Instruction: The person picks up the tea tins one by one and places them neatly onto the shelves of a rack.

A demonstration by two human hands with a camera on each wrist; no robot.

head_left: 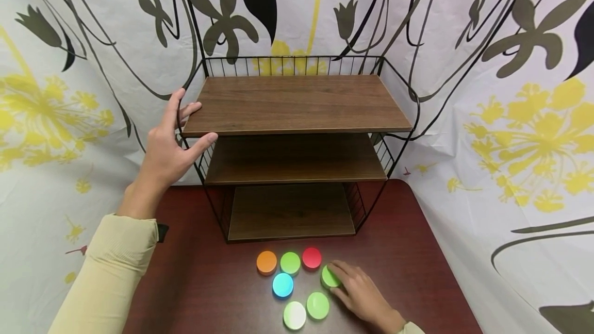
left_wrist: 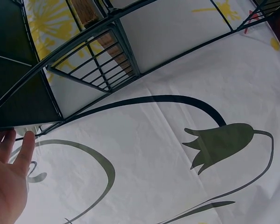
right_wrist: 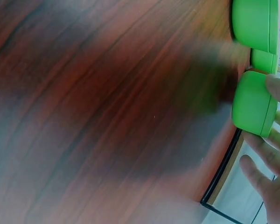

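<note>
Held green tub [head_left: 330, 277], one: on or just above the table [head_left: 408, 251], I cannot tell which, between the thumb and fingers of my right hand [head_left: 359, 290], which pinch it by its sides; the side hold, I judge, suits a low, round, smooth-walled piece. My forearm comes in from the near right, which seems to keep it off the loose pieces. Left of this grip and slightly farther, just beside: red tub [head_left: 312, 257]. Beyond that, in line leftward: far green tub [head_left: 290, 263], then orange tub [head_left: 266, 262]. Left, nearer than those: blue tub [head_left: 283, 285]. Left and toward me: near green tub [head_left: 317, 305], then pale tub [head_left: 294, 316]. Farther out, ahead and left of the grip: wire rack, three brown boards, namely top board [head_left: 297, 104], middle board [head_left: 297, 159] and bottom board [head_left: 292, 213]. My left hand [head_left: 169, 153], thumb and fingers apart, spans the top board's left front corner, perhaps to steady it; firm contact I cannot confirm. In the way: the red tub on the grip's left, and the rack's wire sides. Outermost: patterned cloth [head_left: 524, 143] behind and on both sides.
</note>
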